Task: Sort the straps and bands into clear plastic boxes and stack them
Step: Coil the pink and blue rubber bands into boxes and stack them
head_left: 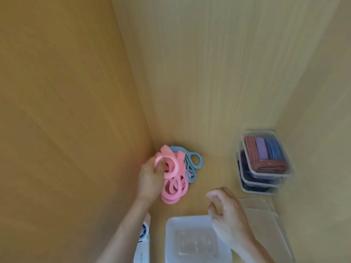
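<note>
Fingers of your left hand [149,177] grip the pink bands [174,186]; your right hand [228,219], near them, hangs loosely curled, empty, over the box [171,243].

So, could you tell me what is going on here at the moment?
A person is sorting bands in a wood-panelled corner. The left hand grips a bunch of pink bands from a pile that also holds blue bands. The right hand hangs, holding nothing, over an empty clear box. Three filled boxes stand stacked at the right, with loose lids lying in front of them.
</note>
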The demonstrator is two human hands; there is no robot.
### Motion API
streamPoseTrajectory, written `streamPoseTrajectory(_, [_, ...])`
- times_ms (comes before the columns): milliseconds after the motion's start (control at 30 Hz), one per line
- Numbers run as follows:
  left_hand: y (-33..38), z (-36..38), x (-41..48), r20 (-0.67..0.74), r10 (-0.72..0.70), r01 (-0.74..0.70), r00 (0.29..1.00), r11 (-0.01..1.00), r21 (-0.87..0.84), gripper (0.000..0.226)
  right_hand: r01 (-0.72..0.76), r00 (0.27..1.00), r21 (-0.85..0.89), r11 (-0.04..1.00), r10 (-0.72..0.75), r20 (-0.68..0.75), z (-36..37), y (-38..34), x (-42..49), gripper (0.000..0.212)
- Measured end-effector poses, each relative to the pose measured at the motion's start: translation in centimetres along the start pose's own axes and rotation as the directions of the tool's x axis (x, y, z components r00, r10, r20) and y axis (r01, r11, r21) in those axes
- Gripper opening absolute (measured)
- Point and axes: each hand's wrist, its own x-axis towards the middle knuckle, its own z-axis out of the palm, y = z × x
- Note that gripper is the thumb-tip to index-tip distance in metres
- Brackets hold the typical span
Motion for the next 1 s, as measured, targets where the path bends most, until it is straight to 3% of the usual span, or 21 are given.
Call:
streamPoseTrajectory(133, [3.1, -1.4, 0.4, 0.101, -0.126, 0.148, 0.987, 0.956, -0.255, 0.021, 0.03, 0.999, 0.065, 0.997, -0.033, 0.037, 0.5, -1.1, 2.1, 0.038])
streamPoseTrajectory(267, [5.8, -2.2, 0.4, 0.235, 0.038, 0.036, 0.971, 0.953, -0.301, 0.02, 0.165, 0.974, 0.183, 0.969, -0.189, 0.122, 0.1, -3.7, 4.8, 0.083])
streamPoseTrajectory(333, [7.3, -2.3, 0.5, 0.299, 0.135, -0.018, 0.945, 0.931, -0.364, 0.019, 0.284, 0.943, 0.169, 0.944, -0.307, 0.127, -0.4, -5.4, 6.7, 0.09])
streamPoseTrajectory(433, [8.8, -2.4, 1.0, 0.316, 0.224, -0.055, 0.922, 0.883, -0.466, 0.024, 0.341, 0.939, 0.208, 0.917, -0.342, -0.032, -1.4, -7.7, 9.7, 0.05])
streamPoseTrajectory(500, [8.3, -2.2, 1.4, 0.276, 0.19, -0.006, 0.942, 0.834, -0.552, 0.035, 0.26, 0.965, 0.257, 0.931, -0.244, -0.091, -2.3, -8.8, 11.8, 0.02])
streamPoseTrajectory(567, [6.5, -1.7, 1.8, 0.231, 0.052, 0.099, 0.971, 0.795, -0.598, 0.04, 0.107, 0.994, 0.355, 0.929, -0.095, -0.052, -3.0, -9.7, 13.6, 0.021])
streamPoseTrajectory(633, [3.4, -0.4, 2.0, 0.193, -0.075, 0.159, 0.978, 0.868, -0.47, 0.03, -0.04, 0.999, 0.401, 0.915, 0.025, 0.042, -3.8, -10.7, 15.0, 0.025])
streamPoseTrajectory(700, [-0.1, 1.2, 1.9, 0.192, -0.122, 0.164, 0.974, 0.962, -0.218, 0.017, -0.131, 0.988, 0.357, 0.925, 0.091, 0.126, -4.7, -11.7, 16.0, 0.026])
streamPoseTrajectory(767, [-3.2, 2.5, 1.4, 0.248, -0.161, 0.141, 0.955, 0.986, 0.094, 0.005, -0.129, 0.983, 0.236, 0.963, 0.093, 0.158, -5.6, -12.5, 16.7, 0.03])
streamPoseTrajectory(867, [-7.1, 4.0, 0.8, 0.265, -0.19, 0.06, 0.945, 0.901, 0.43, 0.035, -0.079, 0.973, 0.101, 0.992, 0.054, 0.226, -6.9, -13.2, 16.8, 0.025])
streamPoseTrajectory(1000, [-9.4, 4.5, 0.4, 0.252, -0.134, -0.008, 0.958, 0.87, 0.492, 0.057, -0.115, 0.913, 0.126, 0.985, 0.055, 0.404, -9.2, -13.8, 16.7, 0.023])
